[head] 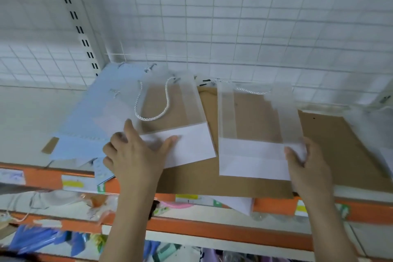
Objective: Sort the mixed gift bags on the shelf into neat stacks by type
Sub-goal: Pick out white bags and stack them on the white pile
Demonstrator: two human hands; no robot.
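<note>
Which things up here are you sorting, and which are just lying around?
Being sorted:
- clear bag under the left hand
- clear bag held by the right hand
- blue bag

Just lying about:
- brown cardboard beneath the bags
- price labels on the orange shelf edge
- blue packets on the lower shelf

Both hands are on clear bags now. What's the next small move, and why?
Probably slide the right translucent white-bottomed gift bag, pinched at its lower corner by the right hand, leftward onto the matching translucent bag with the white rope handle that the left hand holds flat. They look like the same type, yet lie apart on the brown cardboard sheet.
</note>
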